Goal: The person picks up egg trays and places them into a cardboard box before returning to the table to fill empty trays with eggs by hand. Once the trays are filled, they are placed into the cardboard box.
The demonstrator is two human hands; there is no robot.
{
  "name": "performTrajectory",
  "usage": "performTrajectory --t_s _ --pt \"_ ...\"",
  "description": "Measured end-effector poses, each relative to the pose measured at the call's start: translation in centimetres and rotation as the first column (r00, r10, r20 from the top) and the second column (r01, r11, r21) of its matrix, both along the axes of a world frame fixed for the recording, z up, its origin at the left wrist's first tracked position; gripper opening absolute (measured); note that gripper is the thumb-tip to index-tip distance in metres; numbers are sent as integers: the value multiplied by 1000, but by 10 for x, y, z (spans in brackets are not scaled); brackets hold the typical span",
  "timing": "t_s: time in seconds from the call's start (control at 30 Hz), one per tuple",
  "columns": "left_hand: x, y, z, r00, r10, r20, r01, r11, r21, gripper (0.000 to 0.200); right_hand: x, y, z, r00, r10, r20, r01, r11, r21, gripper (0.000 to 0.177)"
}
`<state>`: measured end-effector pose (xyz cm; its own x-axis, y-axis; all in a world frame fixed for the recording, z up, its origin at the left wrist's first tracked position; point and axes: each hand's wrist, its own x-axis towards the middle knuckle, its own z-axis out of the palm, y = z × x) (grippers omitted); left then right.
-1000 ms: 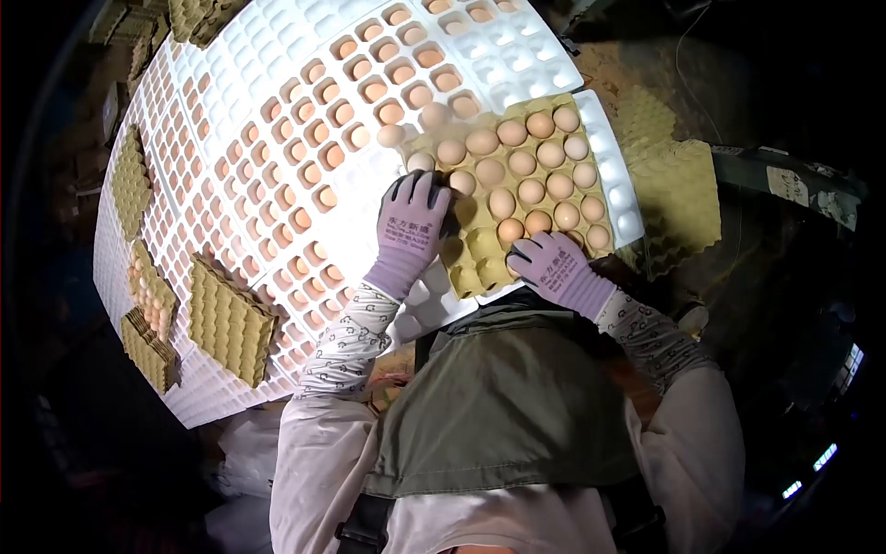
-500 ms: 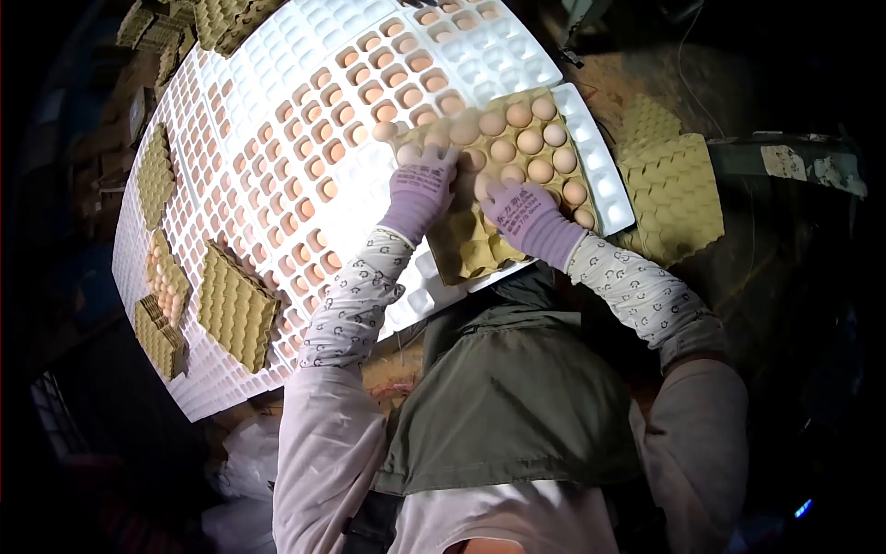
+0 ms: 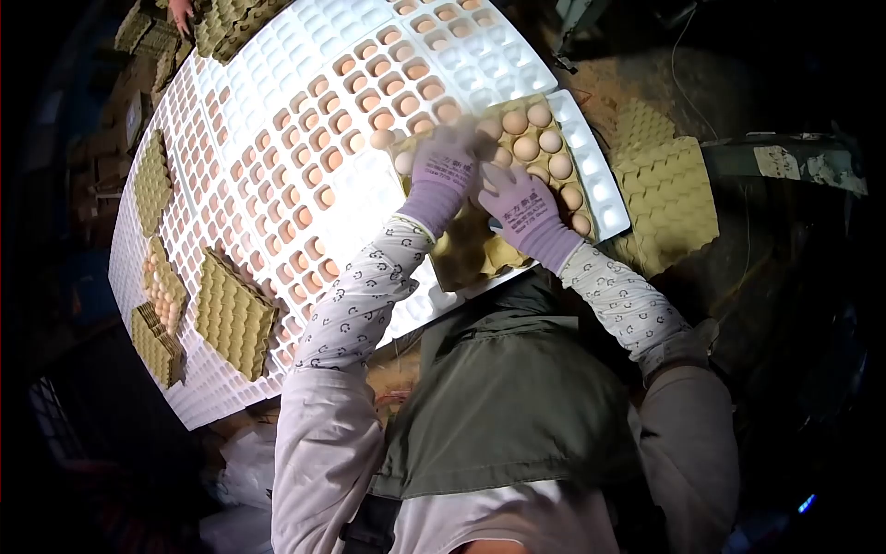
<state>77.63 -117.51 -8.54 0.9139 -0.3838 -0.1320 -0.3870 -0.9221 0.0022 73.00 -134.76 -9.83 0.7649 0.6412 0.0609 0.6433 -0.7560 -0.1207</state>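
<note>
Both my hands wear purple knit gloves with dark print. My left hand (image 3: 443,175) is over the far left part of a brown pulp egg tray (image 3: 466,254); its fingers are smeared by motion, so what they hold cannot be made out. My right hand (image 3: 526,210) sits over the middle of the same tray, its fingers bent down among the eggs, their tips partly hidden. Brown eggs (image 3: 526,148) fill cells at the tray's far and right sides, while its near left cells are bare. One egg (image 3: 382,139) lies just off the tray's far left corner.
White plastic trays (image 3: 604,175) cover the large surface, many cells holding eggs (image 3: 366,99). Stacked pulp trays (image 3: 233,314) stand at left; others (image 3: 669,203) lie at right. Another person's hand (image 3: 181,13) shows at top left. A metal bar (image 3: 784,162) juts in from the right.
My left hand has moved right and slightly down over the pulp tray. My right hand has shifted a little. Another person's hand has come into view at top left.
</note>
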Motion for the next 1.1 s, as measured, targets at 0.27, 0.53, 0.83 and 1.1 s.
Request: performTrajectory --t_s 0.27,0.53,0.83,1.1 --pt "-2 53 24 827 386 -408 -528 283 -801 32 7 4 -14 990 10 144 -16 999 41 9" --pt "17 67 -44 854 160 -496 -449 -256 -856 47 35 -8 1 945 -115 -306 224 909 351 33" --pt "138 12 -33 927 371 53 -348 904 -250 42 215 -12 -22 849 -510 -136 528 823 210 39" --pt "205 17 -20 881 332 -337 -415 885 -212 63 274 -21 -54 807 -556 -200 566 824 -6 53"
